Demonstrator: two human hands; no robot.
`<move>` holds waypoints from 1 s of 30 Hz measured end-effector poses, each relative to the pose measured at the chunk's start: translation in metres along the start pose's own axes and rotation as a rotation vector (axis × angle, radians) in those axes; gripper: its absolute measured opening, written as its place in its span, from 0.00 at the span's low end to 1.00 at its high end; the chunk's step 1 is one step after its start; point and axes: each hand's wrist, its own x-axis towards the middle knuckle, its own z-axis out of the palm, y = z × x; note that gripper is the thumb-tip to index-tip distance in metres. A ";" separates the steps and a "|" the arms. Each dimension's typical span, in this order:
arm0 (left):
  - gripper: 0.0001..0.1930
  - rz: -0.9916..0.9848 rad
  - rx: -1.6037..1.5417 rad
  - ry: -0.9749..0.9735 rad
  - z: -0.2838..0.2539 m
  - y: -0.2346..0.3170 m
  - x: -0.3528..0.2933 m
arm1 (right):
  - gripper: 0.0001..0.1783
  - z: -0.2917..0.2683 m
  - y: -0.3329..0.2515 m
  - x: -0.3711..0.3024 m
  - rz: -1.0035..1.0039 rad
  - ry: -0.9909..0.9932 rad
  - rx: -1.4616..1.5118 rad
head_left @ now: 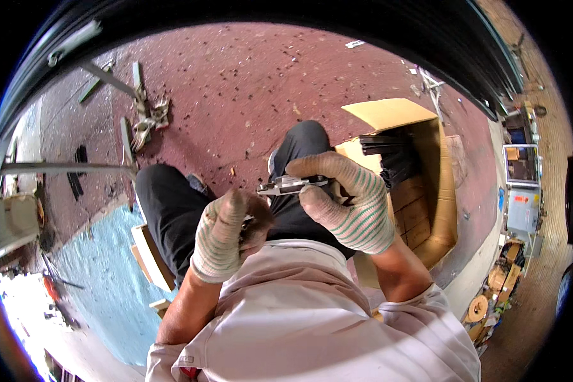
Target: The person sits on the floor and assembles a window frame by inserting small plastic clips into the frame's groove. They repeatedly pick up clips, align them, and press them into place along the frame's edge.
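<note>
My right hand, in a knitted glove with green stripes, pinches a short silver metal fitting between thumb and fingers. The fitting lies roughly level above my lap and points left; its exact kind is unclear. My left hand, in a matching glove with a grubby palm, is closed just left of the fitting and below it. A little shiny metal shows between its fingers, but most of what it holds is hidden. The two hands are apart.
An open cardboard box stands by my right leg, with black strips inside. Metal bars and a pair of gloves lie at far left on the red floor, which is littered with dark bits. A wooden piece sits beside my left thigh.
</note>
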 end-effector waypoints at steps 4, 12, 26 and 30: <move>0.25 -0.046 -0.108 0.056 0.003 -0.007 0.008 | 0.11 -0.025 0.008 -0.009 0.150 0.173 0.147; 0.22 -0.113 -0.129 0.081 0.004 -0.022 0.021 | 0.14 -0.100 0.006 -0.016 -0.037 0.506 0.328; 0.22 -0.214 -0.002 0.045 0.014 -0.034 0.042 | 0.19 -0.224 0.021 -0.020 -0.306 0.903 0.069; 0.22 -0.197 0.014 0.101 0.021 -0.036 0.045 | 0.19 -0.237 0.027 -0.013 -0.336 0.835 0.086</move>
